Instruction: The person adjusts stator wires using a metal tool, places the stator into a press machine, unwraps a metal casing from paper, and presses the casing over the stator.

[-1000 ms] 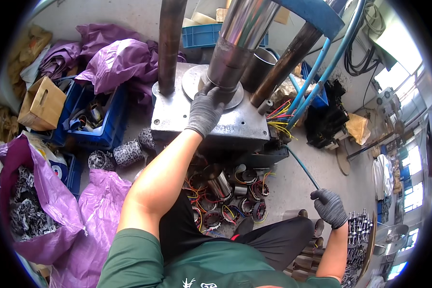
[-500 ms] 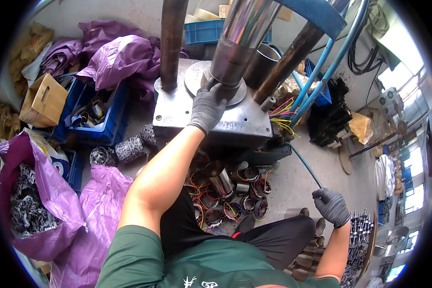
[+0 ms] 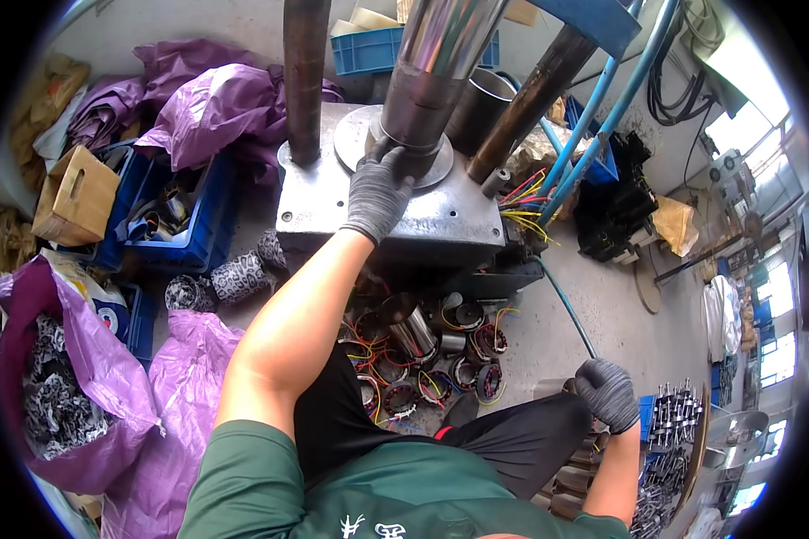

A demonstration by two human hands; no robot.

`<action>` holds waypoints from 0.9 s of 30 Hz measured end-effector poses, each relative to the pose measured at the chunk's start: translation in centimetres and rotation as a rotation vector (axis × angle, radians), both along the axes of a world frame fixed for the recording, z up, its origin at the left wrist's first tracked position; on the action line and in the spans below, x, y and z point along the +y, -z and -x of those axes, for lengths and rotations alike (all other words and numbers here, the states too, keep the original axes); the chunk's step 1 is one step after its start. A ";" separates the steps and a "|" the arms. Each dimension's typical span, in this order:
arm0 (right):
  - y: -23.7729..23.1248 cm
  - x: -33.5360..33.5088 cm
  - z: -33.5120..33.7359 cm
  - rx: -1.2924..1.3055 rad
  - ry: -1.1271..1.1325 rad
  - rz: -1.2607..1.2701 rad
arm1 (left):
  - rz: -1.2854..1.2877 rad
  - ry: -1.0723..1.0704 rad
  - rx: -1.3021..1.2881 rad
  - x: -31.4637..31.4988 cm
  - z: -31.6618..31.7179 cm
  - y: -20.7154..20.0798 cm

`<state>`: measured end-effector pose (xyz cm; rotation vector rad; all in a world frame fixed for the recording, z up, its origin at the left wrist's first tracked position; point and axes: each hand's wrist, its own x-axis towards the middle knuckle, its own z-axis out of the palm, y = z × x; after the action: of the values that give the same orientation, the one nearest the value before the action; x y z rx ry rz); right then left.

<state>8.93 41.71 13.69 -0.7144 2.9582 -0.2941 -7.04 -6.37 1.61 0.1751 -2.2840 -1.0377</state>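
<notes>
My left hand (image 3: 377,193), in a grey glove, reaches up to the press. Its fingers are stretched and apart, with their tips against the base of a dark metal cylinder (image 3: 413,121). That cylinder stands beneath the shiny ram (image 3: 449,40), on a round plate (image 3: 351,135) on the press bed (image 3: 324,202). The fingertips are partly hidden against the metal. At the right, my right hand (image 3: 608,395), gloved too, is closed around the end of a thin blue-green lever (image 3: 566,301) beside my knee.
Motor stators (image 3: 404,395) with coloured wires lie on the floor below the press. Purple sacks (image 3: 189,386) and blue crates (image 3: 207,225) stand at the left. Two steel columns (image 3: 304,81) flank the ram. Metal shafts (image 3: 674,418) are stacked at the right.
The whole view has shifted slightly. My right hand, with the lever, sits a little lower and nearer my knee. My left hand stays at the cylinder's base.
</notes>
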 end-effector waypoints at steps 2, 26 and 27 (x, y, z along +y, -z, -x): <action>0.4 0.0 -0.4 -0.037 0.038 -0.064 | 0.013 -0.008 0.007 0.1 -0.1 0.0; 0.6 -0.4 -0.5 0.110 0.075 -0.045 | 0.013 -0.010 0.014 0.2 -0.1 0.1; 0.6 -0.4 -0.4 0.105 0.073 -0.045 | 0.015 -0.004 0.028 0.2 -0.1 0.0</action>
<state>9.37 41.33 13.09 -0.6364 3.0844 -0.1997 -6.95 -6.22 1.60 0.1574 -2.2645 -1.0153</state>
